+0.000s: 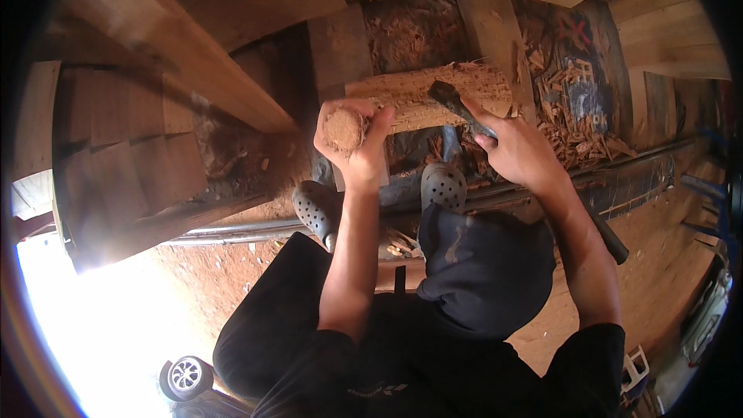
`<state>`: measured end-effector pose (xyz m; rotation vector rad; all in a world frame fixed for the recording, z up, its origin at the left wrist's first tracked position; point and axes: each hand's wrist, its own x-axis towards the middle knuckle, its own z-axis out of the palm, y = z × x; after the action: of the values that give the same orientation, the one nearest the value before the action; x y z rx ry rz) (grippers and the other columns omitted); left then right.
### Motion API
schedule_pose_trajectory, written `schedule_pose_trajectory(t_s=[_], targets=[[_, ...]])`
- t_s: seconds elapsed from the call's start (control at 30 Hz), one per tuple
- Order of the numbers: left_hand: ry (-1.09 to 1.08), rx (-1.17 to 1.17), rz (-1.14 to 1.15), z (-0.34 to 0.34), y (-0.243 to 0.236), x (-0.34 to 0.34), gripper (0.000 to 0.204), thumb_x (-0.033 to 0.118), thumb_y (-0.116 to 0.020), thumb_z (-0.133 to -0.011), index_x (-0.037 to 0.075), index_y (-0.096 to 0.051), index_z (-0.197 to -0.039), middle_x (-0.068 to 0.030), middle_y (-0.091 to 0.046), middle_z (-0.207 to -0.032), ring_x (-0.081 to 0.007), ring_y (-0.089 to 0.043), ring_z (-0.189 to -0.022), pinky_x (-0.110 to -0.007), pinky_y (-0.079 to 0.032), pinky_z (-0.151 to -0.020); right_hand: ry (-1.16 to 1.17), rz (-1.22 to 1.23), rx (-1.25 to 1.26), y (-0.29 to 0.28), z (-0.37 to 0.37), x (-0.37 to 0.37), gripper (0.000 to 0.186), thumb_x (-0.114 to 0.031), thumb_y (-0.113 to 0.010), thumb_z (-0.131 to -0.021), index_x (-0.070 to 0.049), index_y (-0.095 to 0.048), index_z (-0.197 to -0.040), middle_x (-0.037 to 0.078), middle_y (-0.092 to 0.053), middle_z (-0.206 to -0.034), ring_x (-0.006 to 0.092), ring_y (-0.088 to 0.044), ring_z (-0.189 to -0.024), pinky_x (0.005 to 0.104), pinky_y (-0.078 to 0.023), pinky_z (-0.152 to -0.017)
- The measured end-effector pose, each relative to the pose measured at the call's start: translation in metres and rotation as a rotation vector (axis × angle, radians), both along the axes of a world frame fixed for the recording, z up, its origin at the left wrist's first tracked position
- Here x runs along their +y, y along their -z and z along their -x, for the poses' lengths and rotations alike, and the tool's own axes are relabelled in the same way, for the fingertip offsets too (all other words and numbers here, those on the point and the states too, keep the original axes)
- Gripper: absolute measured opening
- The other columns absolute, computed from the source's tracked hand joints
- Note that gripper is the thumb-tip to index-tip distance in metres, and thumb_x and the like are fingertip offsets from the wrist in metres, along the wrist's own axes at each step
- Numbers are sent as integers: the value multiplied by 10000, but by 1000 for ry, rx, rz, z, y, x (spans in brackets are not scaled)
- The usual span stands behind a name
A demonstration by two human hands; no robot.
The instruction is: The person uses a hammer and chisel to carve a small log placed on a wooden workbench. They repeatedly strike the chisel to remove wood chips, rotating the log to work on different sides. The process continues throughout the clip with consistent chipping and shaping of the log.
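Observation:
A rough timber piece with a chipped, splintery surface lies across the work area in front of my feet. My left hand is wrapped around a thick round piece of wood whose blunt end faces up; its lower part is hidden. This hand is over the timber's left end. My right hand grips a dark bar-like tool, index finger stretched along it. The tool's dark head is over the timber's middle; whether it touches cannot be told. Part of its length is hidden by my hand.
Wood chips are heaped to the right. A long beam slants in from the upper left, near stacked boards. A dark cylindrical end shows beside my right forearm. My grey clogs stand close to the timber.

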<state>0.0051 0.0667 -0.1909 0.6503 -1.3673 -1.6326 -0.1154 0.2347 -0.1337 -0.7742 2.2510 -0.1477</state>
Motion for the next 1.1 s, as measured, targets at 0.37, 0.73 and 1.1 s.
schedule_pose_trajectory(t_s=[0.37,0.73,1.1], targets=[[84,-3,-141,-2,16,2,254,-104,-701,-621,39,-537,-752,-28,-569,-704,-96,-508,-645,-234,-417,-612,40,12,-16,-2,0,2,556,-205,-541,-890,-318,-335,-1395,244,-613,-862,405,-594,-837,469,-443,-744],[43,5,-55,-1,10,1,237,-118,-674,-634,27,-536,-761,-45,-571,-711,-101,-515,-642,-232,-425,-599,25,20,-16,-2,1,3,549,-213,-523,-893,-315,-332,-1397,249,-604,-806,412,-600,-787,481,-453,-714],[64,-121,73,-1,11,3,228,-76,-702,-636,35,-539,-750,-25,-569,-690,-98,-507,-631,-240,-426,-613,36,10,-36,-2,1,3,540,-218,-519,-893,-309,-338,-1394,244,-608,-818,409,-608,-802,486,-467,-726]])
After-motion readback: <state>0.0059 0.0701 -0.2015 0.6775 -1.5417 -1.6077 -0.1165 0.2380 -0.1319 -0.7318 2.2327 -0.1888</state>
